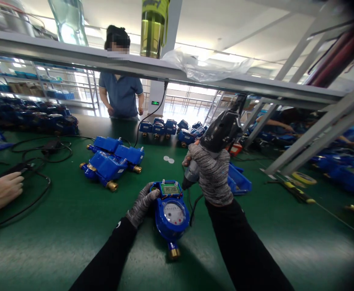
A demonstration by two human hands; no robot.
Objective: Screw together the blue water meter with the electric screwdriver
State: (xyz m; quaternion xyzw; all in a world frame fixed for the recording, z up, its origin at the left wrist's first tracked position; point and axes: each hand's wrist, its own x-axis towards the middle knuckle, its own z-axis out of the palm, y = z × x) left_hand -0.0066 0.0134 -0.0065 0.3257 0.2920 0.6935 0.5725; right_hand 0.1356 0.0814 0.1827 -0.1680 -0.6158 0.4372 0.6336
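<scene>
A blue water meter (171,220) with a round dial, a small lit display and a brass end lies in front of me on the green bench. My left hand (143,203), in a grey knit glove, grips its upper left side by the display. Wrapped around a dark electric screwdriver (221,131) is my gloved right hand (211,171). The tool's tip points down at the upper right corner of the meter's display housing; whether it touches there I cannot tell. A black cable hangs beside the meter's right side.
Several blue meters (108,161) lie to the left, with more at the back. Behind my right hand sits a blue bin (239,180). Another person's hand (5,190) holds a dark tool at far left. A shelf (128,60) with bottles spans overhead; a person (120,95) stands beyond.
</scene>
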